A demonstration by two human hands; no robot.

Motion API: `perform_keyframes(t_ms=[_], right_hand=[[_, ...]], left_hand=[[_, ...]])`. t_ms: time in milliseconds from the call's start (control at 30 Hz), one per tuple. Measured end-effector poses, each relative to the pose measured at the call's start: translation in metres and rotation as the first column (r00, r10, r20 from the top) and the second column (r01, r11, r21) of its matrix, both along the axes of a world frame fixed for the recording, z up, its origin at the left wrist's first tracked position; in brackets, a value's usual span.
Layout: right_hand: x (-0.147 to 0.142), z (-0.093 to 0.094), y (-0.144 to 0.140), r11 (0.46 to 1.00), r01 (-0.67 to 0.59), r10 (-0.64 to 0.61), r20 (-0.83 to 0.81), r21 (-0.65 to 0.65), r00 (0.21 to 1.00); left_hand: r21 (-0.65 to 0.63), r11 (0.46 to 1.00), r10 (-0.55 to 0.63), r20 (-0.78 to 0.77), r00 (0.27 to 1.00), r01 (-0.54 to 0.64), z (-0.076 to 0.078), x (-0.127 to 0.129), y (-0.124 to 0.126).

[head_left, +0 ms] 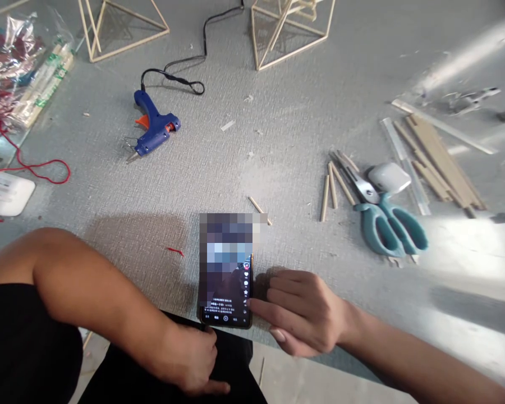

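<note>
A craft table: glue gun [155, 124] at ten o'clock, scissors [385, 221] and cut sticks [440, 163] at two, stick frames [290, 28] at twelve.

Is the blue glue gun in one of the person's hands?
No, the blue glue gun lies alone on the grey table, while the right hand touches the black phone.
</note>
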State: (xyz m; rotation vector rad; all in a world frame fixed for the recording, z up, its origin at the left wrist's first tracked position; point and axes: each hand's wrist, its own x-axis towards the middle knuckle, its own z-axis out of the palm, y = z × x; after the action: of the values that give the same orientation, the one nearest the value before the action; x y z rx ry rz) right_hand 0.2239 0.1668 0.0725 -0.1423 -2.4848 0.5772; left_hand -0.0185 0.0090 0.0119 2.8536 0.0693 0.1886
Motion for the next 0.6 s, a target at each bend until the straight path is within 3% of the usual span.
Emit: perform_keyframes(t_ms=[233,367,533,600], right_hand=[[0.0031,-0.0027,-0.0023,1.000,0.028,-0.030,0.109,0.013,0.994],[0.0007,-0.0016,-0.0025,1.000,0.006,-0.010,0.245,0.017,0.970],[0.0002,-0.0003,-0.0010,1.000,-0.010,0.009,0.225,-0.001,0.974],[0.0012,-0.0007,-0.0008,1.000,-0.007,0.010,0.224,-0.014,0.974]], left_hand=[[-0.015,0.999,0.037,0.038,0.999,-0.036,-0.0067,0.0016,-0.0070],[-0.002,1.000,-0.023,-0.077,0.997,0.023,-0.0040,0.0014,-0.0055],[-0.051,0.994,-0.108,-0.161,0.981,0.101,0.0022,0.0040,-0.0044],[-0.044,0.998,-0.050,-0.246,0.968,0.040,0.0028,0.0086,-0.0099]])
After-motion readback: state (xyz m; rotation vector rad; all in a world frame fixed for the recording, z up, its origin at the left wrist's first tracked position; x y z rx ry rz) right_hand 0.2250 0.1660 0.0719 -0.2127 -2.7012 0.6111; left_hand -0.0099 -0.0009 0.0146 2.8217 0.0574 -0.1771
